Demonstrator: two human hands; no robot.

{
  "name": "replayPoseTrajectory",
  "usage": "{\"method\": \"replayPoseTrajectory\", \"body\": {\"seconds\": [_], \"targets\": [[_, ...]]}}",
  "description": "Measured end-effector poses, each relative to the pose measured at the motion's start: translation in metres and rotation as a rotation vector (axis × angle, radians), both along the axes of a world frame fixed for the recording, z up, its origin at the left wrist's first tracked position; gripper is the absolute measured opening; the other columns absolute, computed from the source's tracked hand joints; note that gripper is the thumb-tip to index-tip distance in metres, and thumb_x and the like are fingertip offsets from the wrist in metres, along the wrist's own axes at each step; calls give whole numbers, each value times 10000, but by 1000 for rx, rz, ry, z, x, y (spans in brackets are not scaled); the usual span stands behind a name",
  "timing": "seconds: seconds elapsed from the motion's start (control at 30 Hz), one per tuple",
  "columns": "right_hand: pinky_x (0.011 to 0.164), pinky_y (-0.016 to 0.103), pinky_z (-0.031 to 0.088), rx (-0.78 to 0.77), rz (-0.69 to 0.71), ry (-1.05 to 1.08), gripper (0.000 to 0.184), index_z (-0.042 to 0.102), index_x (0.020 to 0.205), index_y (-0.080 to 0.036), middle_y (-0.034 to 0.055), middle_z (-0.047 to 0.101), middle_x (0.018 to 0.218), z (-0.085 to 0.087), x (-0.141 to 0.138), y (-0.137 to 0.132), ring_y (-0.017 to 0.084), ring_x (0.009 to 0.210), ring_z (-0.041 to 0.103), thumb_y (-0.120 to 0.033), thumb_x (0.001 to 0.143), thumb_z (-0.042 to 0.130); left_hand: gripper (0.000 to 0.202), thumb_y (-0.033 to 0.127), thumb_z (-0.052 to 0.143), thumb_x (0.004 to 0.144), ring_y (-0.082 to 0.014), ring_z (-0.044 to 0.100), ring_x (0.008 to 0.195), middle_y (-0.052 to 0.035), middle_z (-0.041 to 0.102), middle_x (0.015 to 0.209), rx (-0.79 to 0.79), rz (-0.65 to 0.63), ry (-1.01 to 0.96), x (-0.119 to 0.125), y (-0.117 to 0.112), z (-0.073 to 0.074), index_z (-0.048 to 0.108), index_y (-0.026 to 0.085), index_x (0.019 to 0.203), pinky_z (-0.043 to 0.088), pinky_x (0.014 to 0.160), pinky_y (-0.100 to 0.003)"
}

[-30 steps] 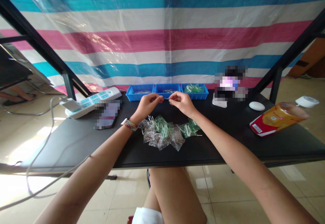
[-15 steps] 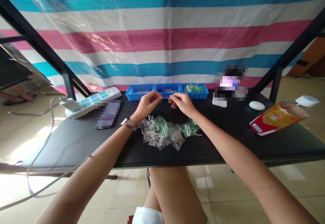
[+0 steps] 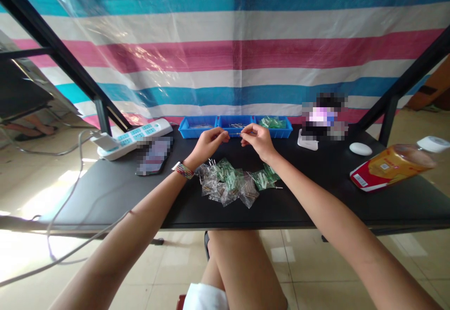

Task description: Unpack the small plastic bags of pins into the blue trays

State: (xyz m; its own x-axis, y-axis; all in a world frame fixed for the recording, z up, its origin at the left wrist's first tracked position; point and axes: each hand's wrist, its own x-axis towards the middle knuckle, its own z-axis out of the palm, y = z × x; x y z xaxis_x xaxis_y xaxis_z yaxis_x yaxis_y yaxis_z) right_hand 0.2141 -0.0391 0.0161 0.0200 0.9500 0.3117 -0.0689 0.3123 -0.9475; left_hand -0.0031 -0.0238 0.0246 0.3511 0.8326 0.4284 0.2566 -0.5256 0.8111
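Observation:
A thin metal rod spans the small gap between my hands, just in front of the blue three-part bin. My left hand pinches its left end between thumb and forefinger. At the other end, the fingertips of my right hand are closed on it. The rod is too small to tell its exact kind. Similar thin metal pieces lie in the bin's middle compartment, and green plastic packets fill the right one. Below my hands lies a pile of small clear and green packets.
On the left of the black table are a white power strip with its cable and a phone. To the right stand a white case, a white oval object and a drink bottle. A striped sheet hangs behind.
My right hand has shifted slightly away from my left, so the gap between the fingertips is wider and more of the rod shows. The whole view has moved slightly.

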Motion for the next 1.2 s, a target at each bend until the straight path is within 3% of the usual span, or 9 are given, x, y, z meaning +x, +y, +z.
{"method": "replayPoseTrajectory", "body": {"seconds": [0.17,0.3,0.47,0.63,0.77,0.93,1.03,1.2], "targets": [[553,316,559,99,-166,-172,270,798,1012,-218,57,786,989,3,11,13,150,567,638,-406,830,731,460,619,632,974,-179,658,752,-60,724,801,-57,5,-113,-2,3,1,715,170,920,520,726,-298],[684,339,536,215,-203,-414,211,844,953,-219,45,773,846,4,14,10,187,658,634,-337,841,710,438,597,637,964,-166,635,724,-51,699,783,-61,12,-147,-3,4,1,699,168,899,515,715,-296],[610,301,421,79,121,-625,252,774,685,-218,20,728,662,5,-6,-15,180,616,622,-426,822,813,418,586,642,949,-172,632,727,-49,692,774,-59,26,-153,-3,4,0,693,176,889,517,712,-303],[619,283,415,81,286,-753,178,768,659,-237,7,737,674,-2,-22,-27,168,639,642,-334,734,897,346,521,651,934,-170,633,722,-46,689,773,-64,35,-143,-3,3,0,685,182,877,513,701,-297],[626,270,438,-2,385,-598,118,743,681,-200,-12,702,658,-4,-22,-21,147,638,615,-248,735,838,298,472,651,922,-168,638,716,-43,690,759,-67,36,-143,-2,3,-1,683,183,863,518,697,-296],[576,252,526,-257,420,-195,233,636,753,-203,-32,647,660,4,-10,-12,148,634,633,-338,769,825,246,394,630,915,-179,665,741,-48,718,793,-53,-4,-106,-2,5,-4,724,170,954,531,703,-294],[567,276,601,-413,402,7,259,594,836,-218,-20,693,709,7,-2,-8,161,633,686,-347,804,817,294,288,605,901,-187,696,820,-81,764,986,-16,-56,-26,-3,4,-5,751,172,1129,539,710,-284],[655,296,660,-466,299,248,153,596,846,-214,10,758,770,8,4,-4,167,689,741,-239,876,743,386,190,622,875,-202,704,1010,-93,722,1278,149,-95,138,-1,-5,0,773,232,1227,542,795,-291]]}}
